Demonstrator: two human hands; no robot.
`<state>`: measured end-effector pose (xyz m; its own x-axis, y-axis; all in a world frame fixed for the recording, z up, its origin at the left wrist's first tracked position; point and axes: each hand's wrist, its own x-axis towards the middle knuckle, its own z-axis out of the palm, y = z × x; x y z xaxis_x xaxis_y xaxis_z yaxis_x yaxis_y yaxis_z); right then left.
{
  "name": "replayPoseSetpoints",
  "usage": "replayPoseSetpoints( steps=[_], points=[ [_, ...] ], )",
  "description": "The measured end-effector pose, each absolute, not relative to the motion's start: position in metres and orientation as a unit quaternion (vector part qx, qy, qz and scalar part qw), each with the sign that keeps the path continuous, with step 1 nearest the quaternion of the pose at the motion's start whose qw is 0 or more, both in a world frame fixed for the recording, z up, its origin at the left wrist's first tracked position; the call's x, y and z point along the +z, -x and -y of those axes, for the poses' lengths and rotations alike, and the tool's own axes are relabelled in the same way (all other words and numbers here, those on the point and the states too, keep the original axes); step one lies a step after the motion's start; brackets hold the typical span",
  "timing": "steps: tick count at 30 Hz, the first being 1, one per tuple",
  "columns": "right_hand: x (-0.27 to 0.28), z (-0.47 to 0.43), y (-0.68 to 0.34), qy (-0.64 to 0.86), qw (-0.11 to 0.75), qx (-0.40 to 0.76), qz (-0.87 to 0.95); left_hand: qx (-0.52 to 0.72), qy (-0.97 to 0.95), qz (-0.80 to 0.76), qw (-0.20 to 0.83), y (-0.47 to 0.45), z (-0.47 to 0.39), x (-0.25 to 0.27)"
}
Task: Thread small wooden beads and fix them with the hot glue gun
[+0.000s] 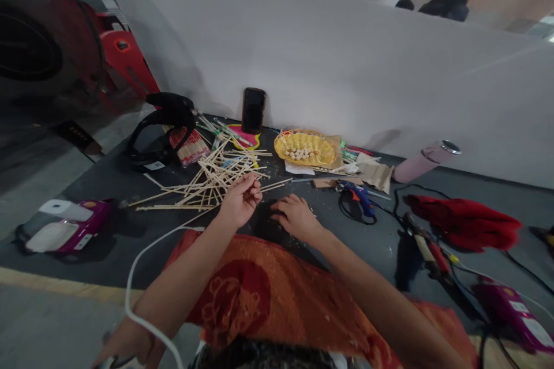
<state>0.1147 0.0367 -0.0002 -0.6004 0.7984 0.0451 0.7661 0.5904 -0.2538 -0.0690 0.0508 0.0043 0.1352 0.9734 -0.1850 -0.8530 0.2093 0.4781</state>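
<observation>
My left hand (242, 198) is raised palm-up with its fingertips pinched together; whatever is between them is too small to make out. It is beside a loose, crisscrossed heap of thin pale sticks (206, 183) on the dark tabletop. My right hand (298, 218) lies palm-down on the table, its fingers stretched and slightly apart, holding nothing I can see. Beyond the hands stands a yellow woven basket (306, 143) with small pale beads (300, 154) in it. A blue glue gun (358, 198) rests to the right of my right hand.
A phone (253, 109) leans against the white partition (311, 63). Black headgear (162, 132) sits at left, near a purple-white device (64, 225). At right are a pink bottle (426, 161), a red cloth (467, 220), pliers (428, 251) and cables. A white cable (132, 277) crosses my left forearm.
</observation>
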Motion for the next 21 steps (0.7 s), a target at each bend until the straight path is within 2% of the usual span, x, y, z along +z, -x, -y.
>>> replayPoseSetpoints(
  steps=[7,10,21],
  points=[
    [-0.002,-0.046,-0.123,0.492,0.111,0.059,0.861,0.612,-0.116,-0.244,0.743,0.048,-0.052,0.001],
    [-0.003,-0.06,-0.145,0.466,0.13,0.069,0.872,0.606,-0.13,-0.249,0.744,0.042,-0.049,-0.003],
    [-0.009,-0.03,-0.172,0.371,0.097,0.107,0.917,0.576,-0.202,-0.263,0.747,0.039,-0.038,-0.01]
  ],
)
